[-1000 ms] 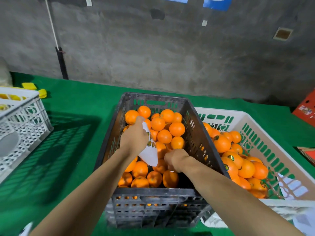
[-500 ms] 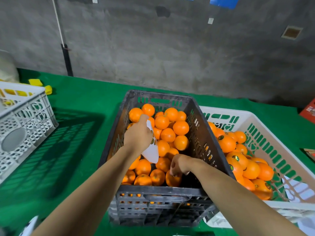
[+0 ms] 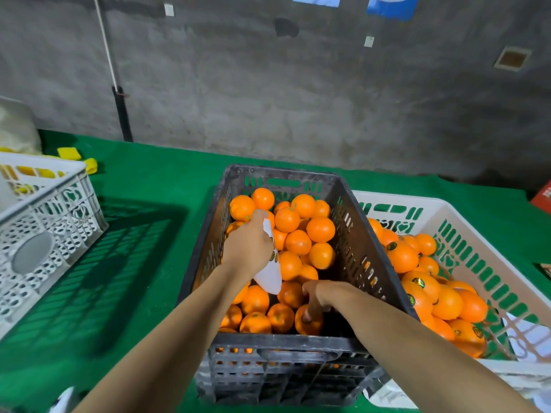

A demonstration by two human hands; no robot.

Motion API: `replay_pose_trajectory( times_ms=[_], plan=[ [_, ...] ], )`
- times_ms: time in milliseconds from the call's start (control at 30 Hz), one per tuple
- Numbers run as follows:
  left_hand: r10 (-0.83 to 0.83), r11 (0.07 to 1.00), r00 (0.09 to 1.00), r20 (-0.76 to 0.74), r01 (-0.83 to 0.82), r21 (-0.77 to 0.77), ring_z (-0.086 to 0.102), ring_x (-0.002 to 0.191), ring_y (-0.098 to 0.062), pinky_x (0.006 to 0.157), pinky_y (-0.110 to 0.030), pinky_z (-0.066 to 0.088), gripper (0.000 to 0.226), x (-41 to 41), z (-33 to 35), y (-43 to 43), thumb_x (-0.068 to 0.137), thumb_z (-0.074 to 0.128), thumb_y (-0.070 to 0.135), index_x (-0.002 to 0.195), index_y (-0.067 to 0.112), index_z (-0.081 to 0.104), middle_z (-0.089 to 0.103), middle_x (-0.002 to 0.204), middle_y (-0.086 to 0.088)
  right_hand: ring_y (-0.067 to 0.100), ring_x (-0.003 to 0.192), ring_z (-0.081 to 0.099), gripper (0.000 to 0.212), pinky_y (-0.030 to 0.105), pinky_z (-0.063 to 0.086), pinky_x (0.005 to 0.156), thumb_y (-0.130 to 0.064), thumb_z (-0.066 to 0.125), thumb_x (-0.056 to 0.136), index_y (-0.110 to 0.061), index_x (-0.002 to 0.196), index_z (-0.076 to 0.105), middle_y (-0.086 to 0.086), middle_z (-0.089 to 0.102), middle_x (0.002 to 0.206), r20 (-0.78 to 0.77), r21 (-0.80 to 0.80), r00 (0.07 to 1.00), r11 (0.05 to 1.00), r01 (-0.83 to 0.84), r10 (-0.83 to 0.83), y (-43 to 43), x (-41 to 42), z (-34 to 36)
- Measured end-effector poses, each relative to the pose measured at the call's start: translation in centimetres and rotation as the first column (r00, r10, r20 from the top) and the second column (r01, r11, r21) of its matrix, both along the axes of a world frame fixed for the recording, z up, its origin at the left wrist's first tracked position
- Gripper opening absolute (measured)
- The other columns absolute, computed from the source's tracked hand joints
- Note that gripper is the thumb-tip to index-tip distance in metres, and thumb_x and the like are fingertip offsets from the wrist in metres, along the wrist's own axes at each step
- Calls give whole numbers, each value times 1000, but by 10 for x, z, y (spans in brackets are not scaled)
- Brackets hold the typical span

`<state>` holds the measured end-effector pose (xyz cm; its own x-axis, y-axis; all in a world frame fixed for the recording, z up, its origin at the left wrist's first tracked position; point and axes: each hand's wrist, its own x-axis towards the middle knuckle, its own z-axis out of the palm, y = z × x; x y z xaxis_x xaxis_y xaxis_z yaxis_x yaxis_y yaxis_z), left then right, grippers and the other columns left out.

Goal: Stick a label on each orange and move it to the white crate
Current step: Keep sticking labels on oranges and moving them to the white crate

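Note:
A dark grey crate (image 3: 362, 239) in the middle holds several unlabelled oranges (image 3: 298, 231). My left hand (image 3: 246, 248) hovers over them and grips a white label sheet (image 3: 269, 274) with round stickers along it. My right hand (image 3: 317, 296) reaches down at the crate's near right corner, its fingertips pressing on an orange (image 3: 311, 323) there. To the right stands the white crate (image 3: 465, 234), holding several oranges with dark round labels (image 3: 402, 254).
Green cloth (image 3: 143, 228) covers the table. Another white crate (image 3: 47, 216) stands at the left with yellow items in it and yellow pieces (image 3: 70, 153) behind it. A concrete wall runs close behind. White paper (image 3: 521, 335) lies in the right crate.
My right hand has moved down and toward the near right corner of the dark crate, onto an orange. My left hand with the sheet has stayed in place.

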<state>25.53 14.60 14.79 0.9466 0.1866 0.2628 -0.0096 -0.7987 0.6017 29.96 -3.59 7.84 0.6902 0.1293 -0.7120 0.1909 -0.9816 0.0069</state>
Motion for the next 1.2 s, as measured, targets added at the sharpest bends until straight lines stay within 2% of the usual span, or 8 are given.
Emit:
replay_pose_trajectory(
  times_ms=[267, 433, 600, 733, 867, 1067, 1133, 1200],
  plan=[
    [-25, 1000, 1000, 3, 25, -4, 38, 48, -13, 44, -28, 21, 42, -1, -2, 0, 97, 46, 8, 137, 19, 42, 44, 59, 1, 36, 134, 44, 72, 47, 46, 102, -43, 57, 95, -23, 155, 21, 13, 33, 155, -166, -94, 986, 996, -11, -5, 1, -3, -3],
    [-24, 1000, 1000, -15, 24, 0, 40, 50, -13, 45, -27, 21, 41, -1, -2, 0, 97, 45, 9, 136, 21, 42, 45, 61, 1, 30, 107, 63, 72, 44, 53, 88, -48, 63, 87, -18, 148, 37, 12, 54, 133, -161, -83, 977, 989, 125, -137, -1, -4, -5],
    [-28, 1000, 999, -27, 28, -2, 40, 49, -13, 44, -27, 23, 40, -4, -2, 0, 98, 44, 10, 136, 22, 42, 47, 61, 0, 38, 125, 49, 85, 52, 48, 94, -59, 65, 80, -31, 151, 27, 12, 36, 152, -115, -124, 988, 989, 86, -100, 1, -4, -11],
    [-29, 1000, 998, -47, 29, -6, 40, 48, -15, 45, -29, 23, 43, -4, -2, 1, 98, 42, 9, 138, 23, 40, 48, 59, -1, 36, 105, 56, 87, 47, 51, 78, -55, 68, 81, -16, 150, 31, 13, 51, 132, -70, -104, 990, 988, 112, -120, 1, -3, -11],
    [-12, 1000, 999, -53, 13, 23, 39, 47, -13, 44, -28, 21, 46, -6, -1, 1, 98, 42, 9, 142, 23, 39, 47, 58, 1, 36, 120, 53, 90, 45, 48, 90, -54, 72, 76, -17, 149, 34, 12, 46, 144, -25, -65, 988, 986, 151, -153, -4, -4, -3],
    [55, 995, 998, -13, -54, 83, 40, 48, -14, 44, -29, 22, 45, -4, 4, -2, 99, 41, 11, 141, 25, 37, 47, 58, 2, 35, 118, 53, 66, 41, 45, 90, -64, 54, 79, -25, 132, 51, 12, 42, 139, 393, 168, 907, 982, 91, -151, -4, -11, 48],
    [103, 992, 994, 38, -106, 69, 41, 47, -15, 44, -29, 22, 45, -2, 5, -1, 99, 40, 11, 141, 26, 37, 47, 58, 3, 37, 107, 56, 57, 41, 49, 84, -60, 54, 85, -24, 128, 46, 12, 38, 133, 575, 276, 798, 961, 18, -180, -3, -15, 66],
    [140, 988, 987, 72, -144, 51, 42, 48, -15, 45, -29, 23, 45, -2, 5, -1, 98, 39, 11, 141, 27, 37, 47, 59, 5, 35, 104, 56, 55, 40, 50, 79, -55, 50, 91, -20, 132, 40, 11, 37, 134, 778, 321, 588, 945, -70, -221, -3, -15, 79]
  ],
)
